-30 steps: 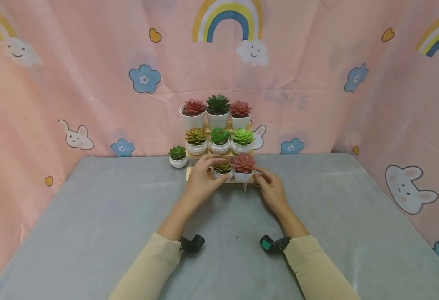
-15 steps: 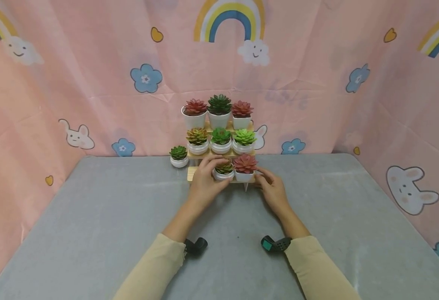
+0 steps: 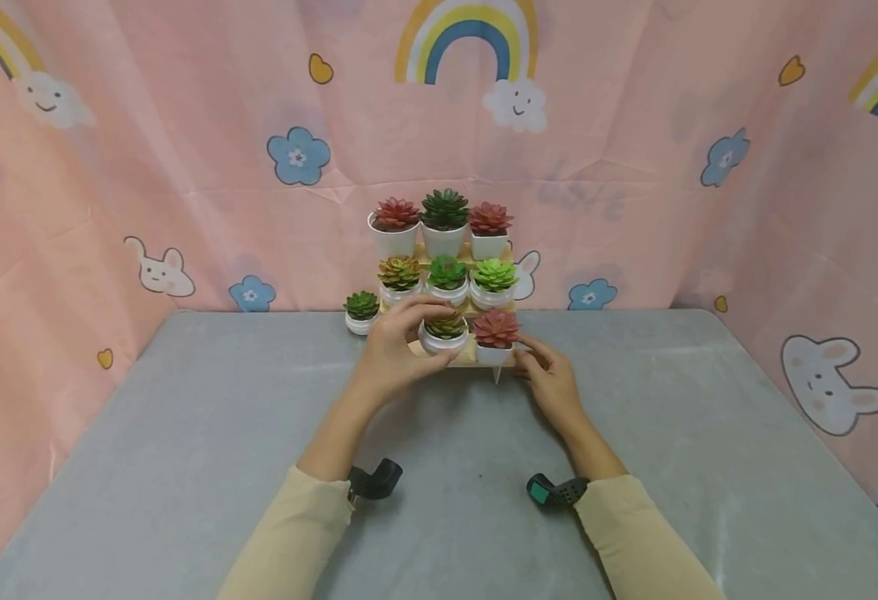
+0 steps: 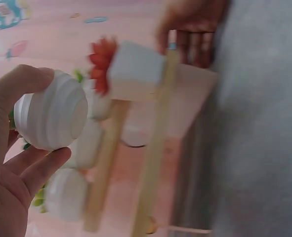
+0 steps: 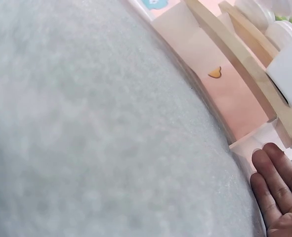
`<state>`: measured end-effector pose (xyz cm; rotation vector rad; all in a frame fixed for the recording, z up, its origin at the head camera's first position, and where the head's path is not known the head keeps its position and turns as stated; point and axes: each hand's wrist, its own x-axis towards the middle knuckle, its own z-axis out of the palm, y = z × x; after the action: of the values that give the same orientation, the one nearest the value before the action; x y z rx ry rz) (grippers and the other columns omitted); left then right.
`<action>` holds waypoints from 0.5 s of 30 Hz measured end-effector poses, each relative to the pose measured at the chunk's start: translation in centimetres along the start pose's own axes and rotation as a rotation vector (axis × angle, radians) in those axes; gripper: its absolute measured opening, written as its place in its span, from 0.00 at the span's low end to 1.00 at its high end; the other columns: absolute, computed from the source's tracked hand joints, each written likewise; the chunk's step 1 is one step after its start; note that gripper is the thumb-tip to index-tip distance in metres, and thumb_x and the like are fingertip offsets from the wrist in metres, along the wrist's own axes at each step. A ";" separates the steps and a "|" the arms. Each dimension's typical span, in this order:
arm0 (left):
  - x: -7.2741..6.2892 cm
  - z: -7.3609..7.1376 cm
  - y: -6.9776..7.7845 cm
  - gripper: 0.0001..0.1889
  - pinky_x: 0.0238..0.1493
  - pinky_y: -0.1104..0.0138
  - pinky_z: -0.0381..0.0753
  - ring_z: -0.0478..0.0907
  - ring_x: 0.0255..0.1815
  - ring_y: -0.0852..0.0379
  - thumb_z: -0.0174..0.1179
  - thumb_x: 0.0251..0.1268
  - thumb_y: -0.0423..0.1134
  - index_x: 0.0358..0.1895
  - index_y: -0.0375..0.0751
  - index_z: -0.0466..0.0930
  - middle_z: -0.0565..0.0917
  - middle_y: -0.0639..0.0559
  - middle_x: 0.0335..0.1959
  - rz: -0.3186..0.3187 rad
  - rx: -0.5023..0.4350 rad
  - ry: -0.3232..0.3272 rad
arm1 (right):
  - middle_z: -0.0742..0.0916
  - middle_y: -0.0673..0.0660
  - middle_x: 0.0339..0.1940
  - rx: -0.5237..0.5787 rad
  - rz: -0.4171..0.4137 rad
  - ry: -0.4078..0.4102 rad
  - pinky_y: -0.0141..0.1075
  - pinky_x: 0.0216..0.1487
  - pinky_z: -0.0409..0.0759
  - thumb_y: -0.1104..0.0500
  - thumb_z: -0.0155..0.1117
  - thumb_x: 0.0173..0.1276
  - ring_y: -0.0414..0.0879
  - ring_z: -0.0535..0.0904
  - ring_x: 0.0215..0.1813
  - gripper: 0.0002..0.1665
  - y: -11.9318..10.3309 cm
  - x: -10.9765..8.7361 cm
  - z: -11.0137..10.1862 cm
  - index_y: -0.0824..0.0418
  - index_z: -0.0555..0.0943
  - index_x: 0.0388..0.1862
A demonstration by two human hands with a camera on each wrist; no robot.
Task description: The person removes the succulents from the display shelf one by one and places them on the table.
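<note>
My left hand [image 3: 388, 348] holds a small potted succulent [image 3: 443, 337] with brownish-green leaves and a round white pot, thumb and fingers around its sides. In the left wrist view this ribbed pot [image 4: 52, 111] hangs apart from the shelf boards. My right hand [image 3: 555, 385] grips the right end of the tiered wooden plant stand [image 3: 463, 357], fingers along its clear side panel [image 5: 259, 140] in the right wrist view. Close to those fingers, a red succulent [image 3: 496, 331] in a square white pot sits on the lowest tier.
Three succulents, one of them bright green [image 3: 494, 277], fill the middle tier. On the top tier a dark green succulent [image 3: 444, 210] stands between two red ones. A small green succulent [image 3: 362, 312] sits on the grey table [image 3: 258, 433] left of the stand, before a pink curtain [image 3: 206, 167].
The brownish-green succulent in my left hand has come up off the lowest tier, and that hand has shifted slightly. My right hand keeps its place at the stand's right end.
</note>
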<state>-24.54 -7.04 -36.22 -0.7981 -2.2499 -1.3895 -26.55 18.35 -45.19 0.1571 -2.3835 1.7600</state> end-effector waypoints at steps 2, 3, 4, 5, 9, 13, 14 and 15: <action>0.1 -0.7 0.5 0.25 0.54 0.61 0.87 0.79 0.63 0.51 0.77 0.49 0.29 0.55 0.40 0.85 0.82 0.48 0.60 -0.001 -0.017 0.015 | 0.86 0.72 0.56 -0.002 -0.006 -0.005 0.34 0.51 0.87 0.60 0.52 0.80 0.57 0.88 0.49 0.23 -0.1 0.0 0.0 0.66 0.75 0.70; 0.2 -1.1 0.6 0.25 0.54 0.60 0.87 0.79 0.63 0.51 0.77 0.49 0.28 0.55 0.40 0.84 0.81 0.48 0.60 0.000 -0.021 0.031 | 0.86 0.73 0.56 -0.001 -0.010 -0.006 0.33 0.50 0.87 0.60 0.52 0.80 0.56 0.88 0.49 0.23 -0.1 0.1 0.0 0.67 0.74 0.70; 0.2 -1.4 0.8 0.26 0.53 0.59 0.88 0.78 0.63 0.52 0.77 0.49 0.29 0.55 0.41 0.85 0.81 0.48 0.60 -0.003 -0.017 0.053 | 0.86 0.73 0.56 -0.001 -0.012 -0.006 0.33 0.50 0.86 0.60 0.52 0.80 0.56 0.88 0.49 0.23 -0.1 0.1 -0.1 0.67 0.75 0.70; 0.2 -1.6 0.9 0.26 0.53 0.58 0.88 0.78 0.63 0.52 0.78 0.49 0.29 0.55 0.41 0.85 0.81 0.48 0.60 -0.008 -0.011 0.077 | 0.86 0.73 0.56 -0.006 -0.014 -0.007 0.33 0.50 0.86 0.60 0.52 0.80 0.55 0.88 0.48 0.23 -0.1 0.1 -0.1 0.67 0.75 0.69; 0.5 -2.7 0.9 0.26 0.53 0.54 0.87 0.79 0.63 0.53 0.78 0.49 0.31 0.56 0.44 0.85 0.82 0.50 0.60 -0.038 0.026 0.173 | 0.86 0.72 0.56 -0.025 -0.014 -0.006 0.35 0.51 0.87 0.60 0.52 0.80 0.54 0.88 0.48 0.23 -0.2 0.2 -0.2 0.66 0.75 0.69; 0.5 -4.0 0.5 0.27 0.54 0.53 0.87 0.78 0.64 0.53 0.78 0.50 0.32 0.57 0.43 0.84 0.81 0.49 0.61 -0.074 0.054 0.243 | 0.86 0.72 0.56 -0.022 -0.010 -0.011 0.30 0.50 0.85 0.60 0.51 0.80 0.55 0.88 0.48 0.23 -0.2 0.1 -0.2 0.67 0.75 0.69; 0.5 -4.3 0.4 0.27 0.54 0.54 0.87 0.77 0.65 0.53 0.78 0.50 0.31 0.57 0.43 0.84 0.81 0.49 0.62 -0.080 0.057 0.254 | 0.86 0.72 0.56 -0.019 -0.010 -0.011 0.29 0.49 0.85 0.60 0.51 0.80 0.56 0.88 0.49 0.23 -0.2 0.1 -0.1 0.66 0.75 0.69; 0.5 -4.6 0.1 0.27 0.54 0.54 0.87 0.77 0.65 0.53 0.77 0.50 0.31 0.57 0.43 0.84 0.80 0.49 0.62 -0.085 0.062 0.264 | 0.86 0.72 0.56 -0.020 -0.011 -0.012 0.28 0.49 0.85 0.60 0.51 0.80 0.55 0.88 0.49 0.23 -0.1 0.1 -0.1 0.66 0.75 0.69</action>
<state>-24.76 -11.02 -33.84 -0.4727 -2.1306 -1.3667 -26.61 18.37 -45.03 0.1785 -2.4030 1.7346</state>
